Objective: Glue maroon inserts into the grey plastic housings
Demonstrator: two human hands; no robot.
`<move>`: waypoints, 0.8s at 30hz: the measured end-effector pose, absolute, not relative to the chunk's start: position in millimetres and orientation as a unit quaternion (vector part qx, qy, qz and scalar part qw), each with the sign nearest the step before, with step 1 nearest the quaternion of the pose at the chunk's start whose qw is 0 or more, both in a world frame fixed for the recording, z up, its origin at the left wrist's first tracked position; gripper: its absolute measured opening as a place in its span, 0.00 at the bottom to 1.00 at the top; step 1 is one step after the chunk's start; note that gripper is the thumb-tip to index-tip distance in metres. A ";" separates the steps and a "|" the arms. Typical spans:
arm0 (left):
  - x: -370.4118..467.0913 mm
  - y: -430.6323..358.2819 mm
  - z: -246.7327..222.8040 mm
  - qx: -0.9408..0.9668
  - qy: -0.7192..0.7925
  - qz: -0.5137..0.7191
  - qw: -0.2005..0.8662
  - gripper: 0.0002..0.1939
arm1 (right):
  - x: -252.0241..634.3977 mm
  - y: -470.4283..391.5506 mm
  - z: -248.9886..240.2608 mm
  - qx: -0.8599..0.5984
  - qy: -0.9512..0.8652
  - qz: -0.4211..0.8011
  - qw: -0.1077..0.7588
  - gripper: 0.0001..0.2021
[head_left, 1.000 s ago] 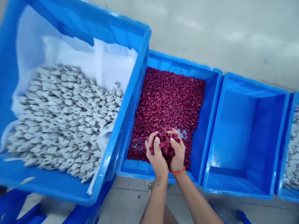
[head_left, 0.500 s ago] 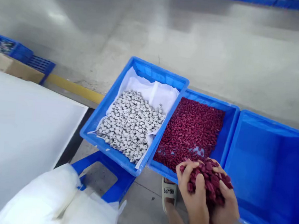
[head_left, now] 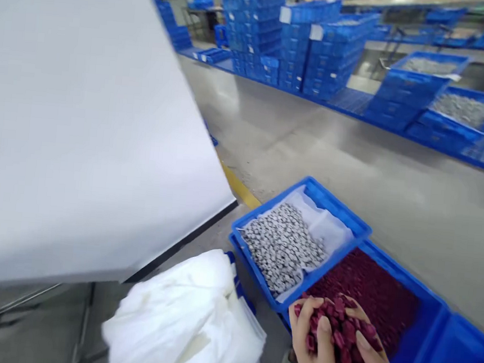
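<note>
My left hand [head_left: 316, 346] and my right hand [head_left: 373, 357] are cupped together round a heap of dark red pieces [head_left: 341, 331] at the lower right. They are above the near edge of a blue bin [head_left: 417, 355] that holds many more red pieces [head_left: 368, 288]. Left of it, a blue bin [head_left: 337, 198] lined with a white cloth [head_left: 326, 228] holds small grey-white pieces [head_left: 281, 244]. My fingers are curled, and the pieces stick up between them.
A white-topped table [head_left: 102, 135] fills the left. White cloth bundles [head_left: 191, 318] lie at the bottom middle. Another blue bin [head_left: 459, 358] stands at the right edge. Stacked blue crates [head_left: 329, 59] and bins of grey pieces [head_left: 464, 110] line the back.
The view has swung left and up, so the bins sit lower and farther right, and the back crates show. Both hands still hold the red pieces.
</note>
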State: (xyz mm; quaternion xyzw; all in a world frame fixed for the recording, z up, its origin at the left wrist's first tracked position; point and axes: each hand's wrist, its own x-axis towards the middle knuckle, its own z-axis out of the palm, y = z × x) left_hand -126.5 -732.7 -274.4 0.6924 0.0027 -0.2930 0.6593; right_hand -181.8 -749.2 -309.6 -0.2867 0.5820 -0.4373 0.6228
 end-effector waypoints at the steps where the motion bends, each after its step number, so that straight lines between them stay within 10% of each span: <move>1: -108.3 -722.8 -265.5 0.692 0.017 -0.269 0.670 0.20 | -164.0 -742.2 -303.4 -0.307 0.563 -0.422 0.640 0.22; 15: 204.9 -404.4 -114.3 0.653 0.163 0.115 0.730 0.19 | 200.1 -445.6 -156.7 -0.509 0.233 -0.243 0.792 0.13; 24: 291.2 -161.6 -134.0 0.686 0.254 0.271 0.626 0.20 | 308.4 -200.2 -173.8 -0.536 0.093 -0.081 0.835 0.20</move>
